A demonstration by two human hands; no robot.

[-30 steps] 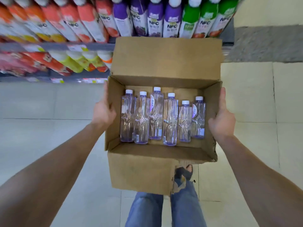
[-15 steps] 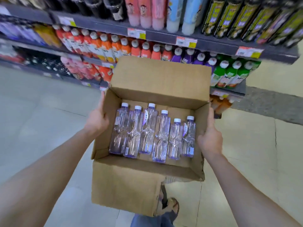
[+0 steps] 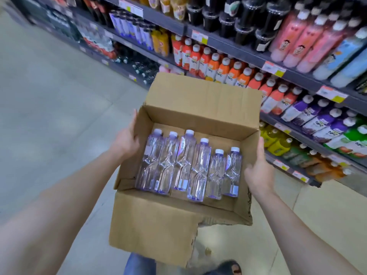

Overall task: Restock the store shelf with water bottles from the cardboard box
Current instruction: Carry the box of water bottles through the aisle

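Note:
I hold an open cardboard box (image 3: pixel 156 233) in front of me with its flaps folded out. My left hand (image 3: pixel 125 140) grips its left wall and my right hand (image 3: pixel 258 171) grips its right wall. Inside, several clear water bottles (image 3: pixel 198 167) with white caps lie side by side, caps pointing away from me. The store shelf (image 3: pixel 244 54) runs diagonally along the right and top, packed with juice and drink bottles.
Dark shelf rails with orange and yellow price tags (image 3: pixel 274 68) run along the shelving. Pale tiled floor (image 3: pixel 49 100) stretches to the left. My jeans leg (image 3: pixel 139 264) and a sandalled foot (image 3: pixel 228 268) show below the box.
The view has swung up and to the left along the aisle; more upper shelves show now. The box stays between both hands, its bottles unmoved.

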